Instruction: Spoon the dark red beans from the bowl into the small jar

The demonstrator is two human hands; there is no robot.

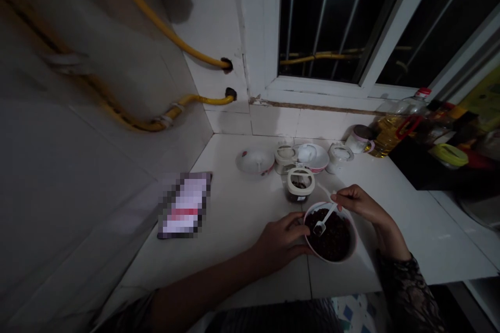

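A white bowl (354,242) with dark reddish-brown, chunky contents (336,239) stands near the counter's front edge. My left hand (279,237) grips its left rim, thumb and fingers around the side. In my right hand (357,202) is a small white spoon (330,213), pinched by its handle. The spoon's head rests on the dark contents, with a little of them in it. Just behind the bowl sits a clear jar (300,185) with a pale lid frame and something dark inside.
Behind are a shallow dish (255,160), another bowl (321,158), two small jars (286,158) (340,156) and a lidded mug (358,139). An oil bottle (385,132) stands at the right. A phone (186,205) lies left; yellow pipes (156,125) run along the wall.
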